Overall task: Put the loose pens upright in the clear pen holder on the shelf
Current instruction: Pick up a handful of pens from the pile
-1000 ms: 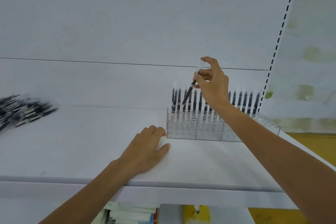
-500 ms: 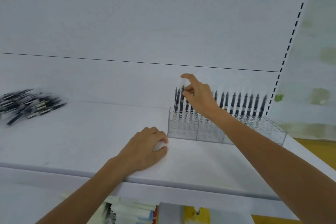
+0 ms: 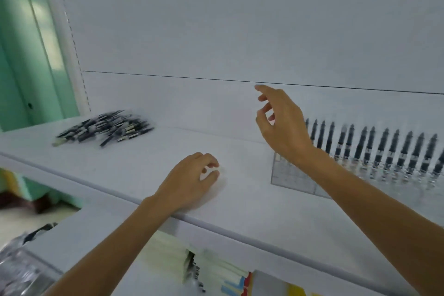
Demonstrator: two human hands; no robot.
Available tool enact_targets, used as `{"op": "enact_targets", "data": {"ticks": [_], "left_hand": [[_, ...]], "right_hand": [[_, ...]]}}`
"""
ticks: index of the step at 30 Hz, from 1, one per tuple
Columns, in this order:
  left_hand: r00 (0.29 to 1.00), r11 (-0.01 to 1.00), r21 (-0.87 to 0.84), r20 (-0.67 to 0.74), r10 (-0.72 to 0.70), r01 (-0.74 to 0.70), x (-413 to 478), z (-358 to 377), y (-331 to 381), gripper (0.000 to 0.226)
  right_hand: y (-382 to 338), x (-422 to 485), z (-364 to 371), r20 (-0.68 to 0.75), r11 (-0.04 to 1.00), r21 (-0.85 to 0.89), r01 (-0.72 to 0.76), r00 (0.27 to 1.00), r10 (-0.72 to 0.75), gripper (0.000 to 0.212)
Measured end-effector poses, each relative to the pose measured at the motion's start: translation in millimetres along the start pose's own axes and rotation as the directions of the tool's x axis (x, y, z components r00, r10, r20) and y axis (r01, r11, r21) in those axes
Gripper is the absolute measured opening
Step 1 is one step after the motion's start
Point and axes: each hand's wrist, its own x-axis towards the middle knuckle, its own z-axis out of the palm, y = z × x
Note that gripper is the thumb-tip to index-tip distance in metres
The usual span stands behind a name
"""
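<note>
The right hand [image 3: 281,125] hangs empty above the left end of the clear pen holder [image 3: 294,176], fingers loosely spread; the left hand [image 3: 189,181] rests on the shelf [image 3: 252,202], fingers curled, though whether it pinches anything cannot be told; the loose pens [image 3: 103,128] lie heaped well apart to the left; a hasty reach across could brush the upright pens [image 3: 384,149] or scatter the heap.

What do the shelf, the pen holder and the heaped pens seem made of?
The shelf looks like smooth matte white board, painted metal or laminate, with a rounded front edge. The pen holder seems clear rigid plastic, perhaps acrylic: the shelf shows through its gridded walls. The loose pens look dark plastic, but are blurred.
</note>
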Motion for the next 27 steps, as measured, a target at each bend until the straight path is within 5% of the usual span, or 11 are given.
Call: {"op": "enact_targets", "data": {"ticks": [5,16,21,27], "left_hand": [[0.988,0.994,0.023,-0.109,-0.106,0.109,-20,-60,-55,0.016],[0.965,0.972,0.071,-0.161,-0.209,0.222,-73,-188,-220,0.009],[0.951,0.962,0.024,-0.159,-0.266,0.273,-76,-208,-271,0.009],[0.950,0.961,-0.029,-0.148,-0.276,0.274,-43,-206,-325,0.008]], "right_hand": [[-51,4,76,0.166,0.990,0.094,0.106,0.979,-0.121,0.047],[-172,47,237,0.174,0.965,0.260,0.025,0.982,-0.072,0.032],[-188,54,293,0.459,0.989,0.126,-0.079,0.888,0.013,0.023],[-181,79,330,0.558,0.997,0.049,-0.063,0.830,0.025,0.018]]}}
